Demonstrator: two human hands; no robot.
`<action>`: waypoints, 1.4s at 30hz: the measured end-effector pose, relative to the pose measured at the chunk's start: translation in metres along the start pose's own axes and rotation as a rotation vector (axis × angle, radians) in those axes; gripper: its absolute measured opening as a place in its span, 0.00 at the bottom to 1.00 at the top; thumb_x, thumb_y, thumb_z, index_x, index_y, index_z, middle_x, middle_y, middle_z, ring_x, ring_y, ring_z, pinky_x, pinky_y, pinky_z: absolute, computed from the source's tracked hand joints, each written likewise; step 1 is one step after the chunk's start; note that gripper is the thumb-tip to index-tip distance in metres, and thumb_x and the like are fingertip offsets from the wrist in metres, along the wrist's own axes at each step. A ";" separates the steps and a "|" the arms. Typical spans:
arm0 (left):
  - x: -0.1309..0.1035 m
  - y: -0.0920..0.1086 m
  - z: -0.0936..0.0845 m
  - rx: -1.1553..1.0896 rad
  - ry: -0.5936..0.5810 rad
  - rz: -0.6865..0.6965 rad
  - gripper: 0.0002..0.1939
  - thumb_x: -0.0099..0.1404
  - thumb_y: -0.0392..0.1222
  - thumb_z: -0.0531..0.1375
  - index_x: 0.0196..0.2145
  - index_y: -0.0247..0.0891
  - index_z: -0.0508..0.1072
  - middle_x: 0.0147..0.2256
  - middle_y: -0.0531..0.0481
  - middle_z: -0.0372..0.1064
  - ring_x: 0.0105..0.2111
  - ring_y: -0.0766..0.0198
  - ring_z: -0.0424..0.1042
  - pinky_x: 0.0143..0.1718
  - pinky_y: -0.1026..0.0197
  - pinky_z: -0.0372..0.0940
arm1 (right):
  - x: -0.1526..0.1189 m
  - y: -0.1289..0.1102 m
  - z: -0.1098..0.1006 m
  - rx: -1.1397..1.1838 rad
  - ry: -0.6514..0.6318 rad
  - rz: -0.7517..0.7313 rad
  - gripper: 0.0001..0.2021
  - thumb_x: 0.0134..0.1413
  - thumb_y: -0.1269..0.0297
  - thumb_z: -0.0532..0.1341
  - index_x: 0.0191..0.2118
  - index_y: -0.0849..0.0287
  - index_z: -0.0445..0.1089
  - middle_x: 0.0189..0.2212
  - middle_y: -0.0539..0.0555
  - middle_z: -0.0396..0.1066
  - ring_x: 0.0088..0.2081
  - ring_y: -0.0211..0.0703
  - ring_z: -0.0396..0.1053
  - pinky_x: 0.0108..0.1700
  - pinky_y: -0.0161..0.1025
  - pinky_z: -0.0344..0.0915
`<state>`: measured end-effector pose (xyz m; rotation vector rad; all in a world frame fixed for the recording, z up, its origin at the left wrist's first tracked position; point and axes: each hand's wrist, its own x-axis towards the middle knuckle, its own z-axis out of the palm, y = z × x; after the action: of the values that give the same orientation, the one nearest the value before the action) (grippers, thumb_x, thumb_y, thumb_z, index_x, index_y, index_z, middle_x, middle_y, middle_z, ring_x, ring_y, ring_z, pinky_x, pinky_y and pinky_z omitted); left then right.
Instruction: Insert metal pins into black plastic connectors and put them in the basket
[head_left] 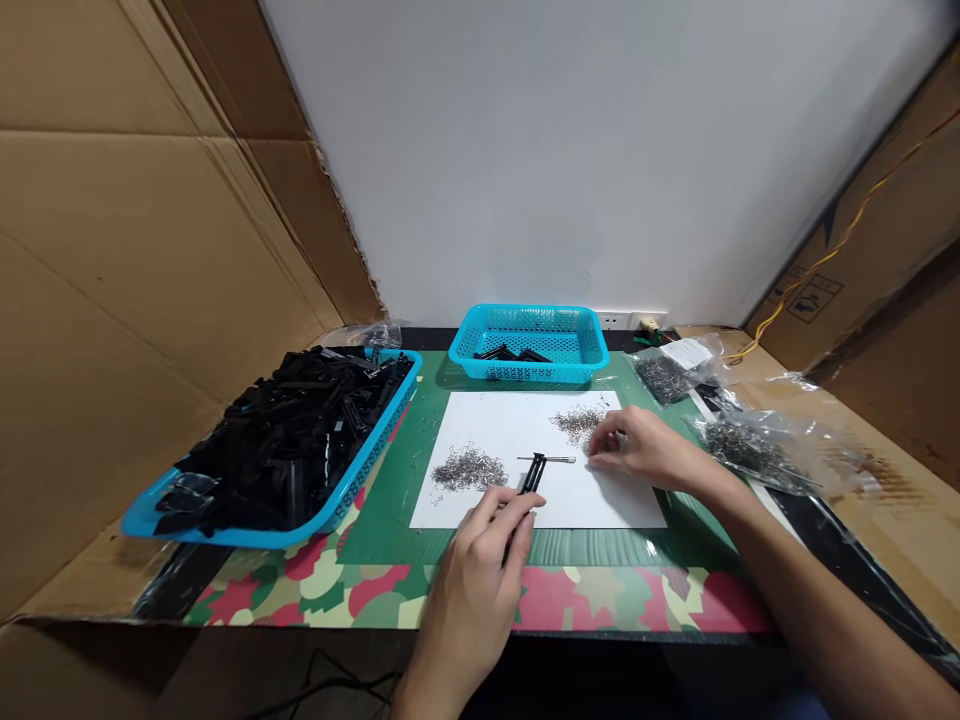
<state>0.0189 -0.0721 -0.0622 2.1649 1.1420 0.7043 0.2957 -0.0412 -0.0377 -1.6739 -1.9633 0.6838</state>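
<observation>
My left hand [491,545] grips a slim black plastic part [533,472] whose long twin bars point away from me over the white paper [637,505]. At the right of the paper, my right hand [637,445] has its thumb and index finger brought together beside a pile of small bent metal wire pieces [576,424]. Anything between those fingertips is too small to make out. A thin metal tool with a pale handle [561,460] lies across the paper, behind the black part's tip. Another heap of small wire pieces [470,469] sits left of it.
A blue basket [367,465] heaped with black plastic parts [289,440] stands at the left. Behind the paper is another blue basket [525,372] with several black parts. Clear bags of metal pieces [664,378] [750,450] lie right. Cardboard walls [150,250] flank the table.
</observation>
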 end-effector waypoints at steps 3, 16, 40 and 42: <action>0.000 0.000 0.000 0.004 -0.010 -0.010 0.17 0.80 0.44 0.49 0.59 0.50 0.73 0.49 0.48 0.70 0.46 0.60 0.74 0.45 0.59 0.67 | 0.001 0.000 0.003 0.016 -0.022 0.001 0.06 0.51 0.73 0.67 0.31 0.58 0.82 0.29 0.54 0.78 0.32 0.45 0.71 0.36 0.40 0.64; 0.001 0.005 0.000 0.013 0.007 0.001 0.17 0.79 0.43 0.51 0.58 0.50 0.75 0.47 0.47 0.72 0.44 0.59 0.75 0.39 0.62 0.68 | -0.002 0.003 -0.001 0.035 0.031 0.021 0.07 0.58 0.66 0.65 0.29 0.59 0.79 0.27 0.54 0.77 0.30 0.42 0.70 0.32 0.40 0.61; 0.000 0.011 -0.004 -0.124 -0.035 -0.095 0.16 0.80 0.49 0.50 0.53 0.49 0.76 0.45 0.50 0.69 0.44 0.61 0.72 0.42 0.62 0.64 | -0.014 -0.039 0.020 0.344 -0.135 -0.307 0.04 0.66 0.65 0.66 0.38 0.57 0.78 0.36 0.51 0.73 0.36 0.40 0.65 0.38 0.37 0.61; 0.001 0.012 -0.006 -0.189 -0.054 -0.112 0.16 0.80 0.51 0.50 0.50 0.48 0.77 0.43 0.51 0.69 0.44 0.62 0.71 0.44 0.62 0.63 | -0.015 -0.043 0.025 0.367 -0.115 -0.329 0.04 0.66 0.64 0.67 0.38 0.57 0.79 0.36 0.51 0.74 0.37 0.41 0.66 0.39 0.38 0.61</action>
<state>0.0219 -0.0750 -0.0487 1.9356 1.1119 0.6717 0.2496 -0.0635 -0.0303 -1.0877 -1.9803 0.9581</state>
